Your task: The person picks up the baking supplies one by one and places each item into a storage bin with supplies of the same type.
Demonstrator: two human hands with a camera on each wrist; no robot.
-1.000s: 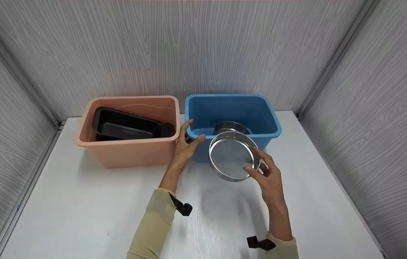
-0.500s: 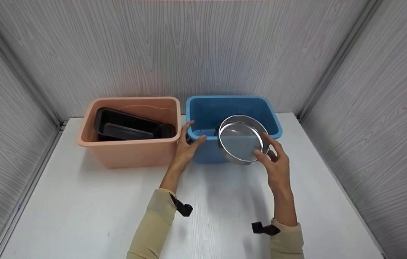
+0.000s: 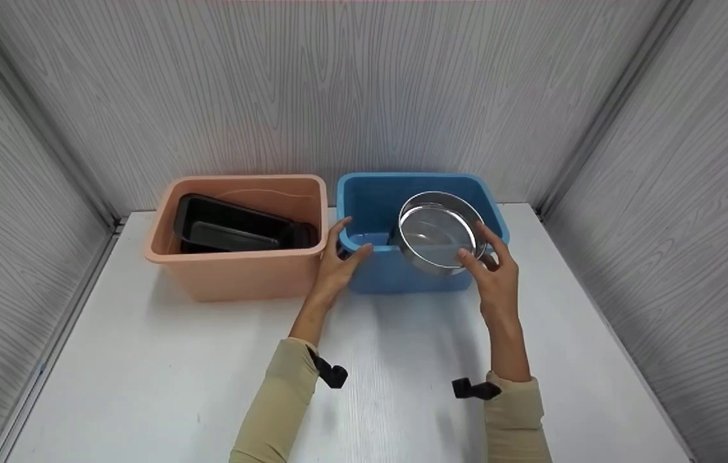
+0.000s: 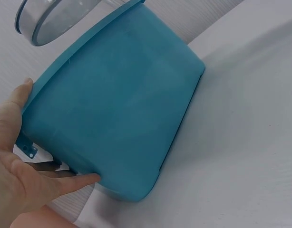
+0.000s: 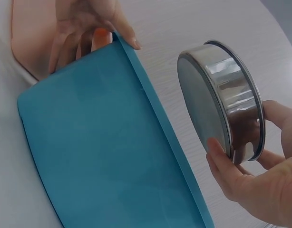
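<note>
Over the smooth blue plastic tub (image 3: 370, 199), right hand (image 3: 498, 283) fingers pinch a shiny round steel pan (image 3: 438, 233), left hand (image 3: 337, 265) curled on the tub's corner.

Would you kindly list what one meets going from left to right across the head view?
Peach tub holding black baking pans → left hand on the blue tub → steel round pan → right hand holding it.
</note>
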